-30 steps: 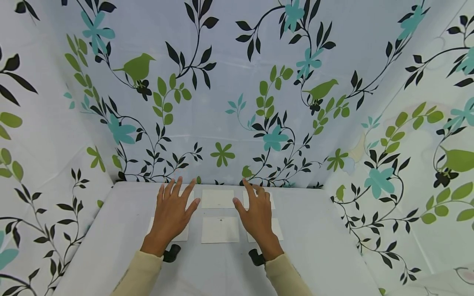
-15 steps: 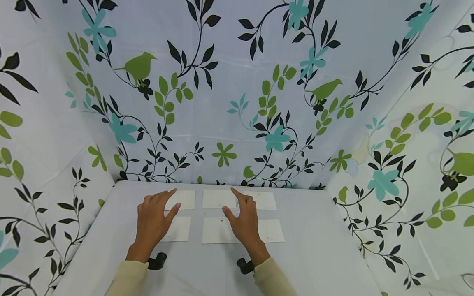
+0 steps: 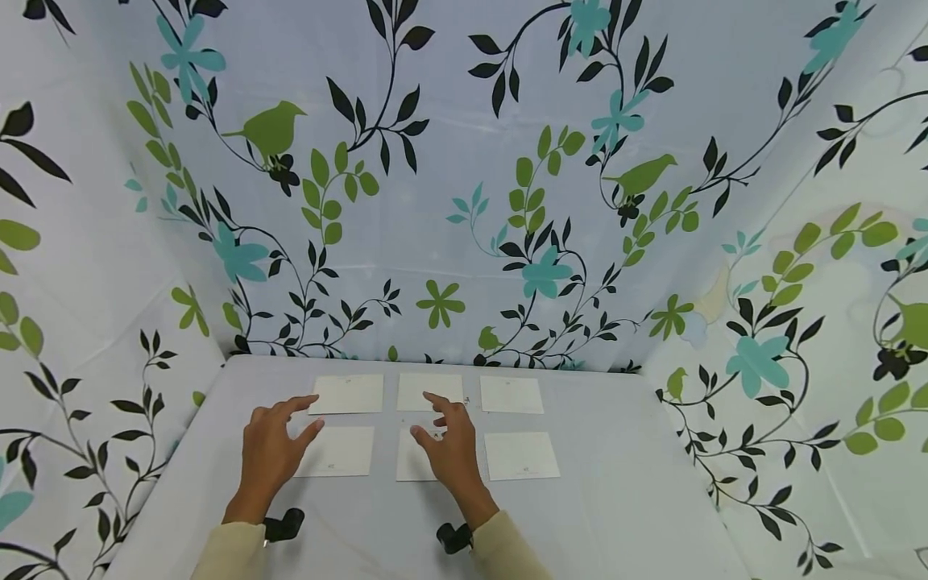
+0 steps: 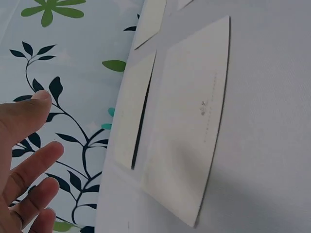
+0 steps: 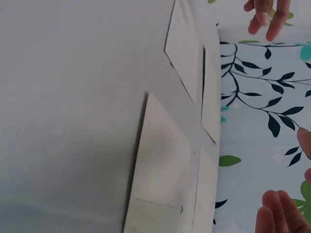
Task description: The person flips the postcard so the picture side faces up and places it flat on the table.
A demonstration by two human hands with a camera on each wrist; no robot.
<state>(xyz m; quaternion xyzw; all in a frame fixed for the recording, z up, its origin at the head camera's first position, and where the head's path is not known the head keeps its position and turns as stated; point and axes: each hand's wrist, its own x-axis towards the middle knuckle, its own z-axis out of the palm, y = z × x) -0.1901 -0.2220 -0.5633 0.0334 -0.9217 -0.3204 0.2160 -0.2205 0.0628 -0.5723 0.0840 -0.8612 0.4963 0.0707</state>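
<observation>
Several blank-looking off-white cards lie flat in two rows of three on a white table. My left hand [image 3: 271,451] is beside the left pair, its fingertips near the back-left card [image 3: 348,395] and its thumb over the front-left card [image 3: 337,451]. My right hand [image 3: 457,455] hovers over the front-middle card [image 3: 413,463] and hides part of it, with its index finger overlapping the back-middle card [image 3: 416,387]. Both hands hold nothing, fingers loosely bent. In the left wrist view small faint marks show on a card [image 4: 189,131].
The back-right card [image 3: 511,395] and front-right card [image 3: 522,457] lie right of my right hand. A patterned curtain [image 3: 449,201] with birds and leaves borders the table [image 3: 616,483] at the back and sides. Each wrist wears a small black device [image 3: 285,525].
Both hands have moved left and toward me from over the back cards, uncovering the right pair and most of the left pair. The cards stay put.
</observation>
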